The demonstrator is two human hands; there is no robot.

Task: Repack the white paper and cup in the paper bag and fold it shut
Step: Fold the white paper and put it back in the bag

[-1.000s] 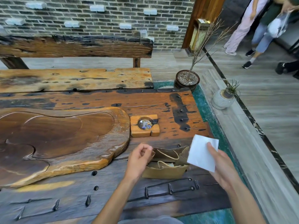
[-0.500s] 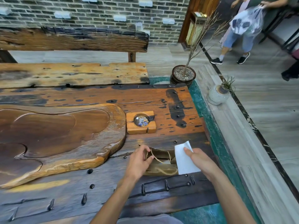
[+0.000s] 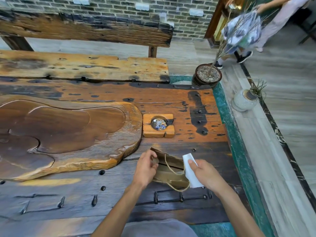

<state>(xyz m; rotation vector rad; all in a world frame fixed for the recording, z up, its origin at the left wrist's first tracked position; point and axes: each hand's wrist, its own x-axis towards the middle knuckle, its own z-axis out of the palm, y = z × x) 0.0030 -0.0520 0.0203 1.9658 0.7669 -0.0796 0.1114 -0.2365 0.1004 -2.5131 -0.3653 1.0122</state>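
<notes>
A brown paper bag (image 3: 171,173) with twine handles lies on the dark wooden table (image 3: 85,194), its mouth open toward the right. My left hand (image 3: 146,168) pinches the bag's upper left edge. My right hand (image 3: 207,175) holds the white paper (image 3: 189,170) upright at the bag's right opening, its lower left edge against the bag's mouth. No cup is visible; the inside of the bag is hidden.
A large carved wooden tea tray (image 3: 65,134) fills the table's left. A small wooden ashtray (image 3: 158,125) sits just beyond the bag. A potted twig plant (image 3: 206,76) and a pale vase (image 3: 244,101) stand right of the table. People walk at the far right.
My right hand has brought the white paper down and left, from beside the bag to its open mouth. My left hand keeps its grip on the bag's edge.
</notes>
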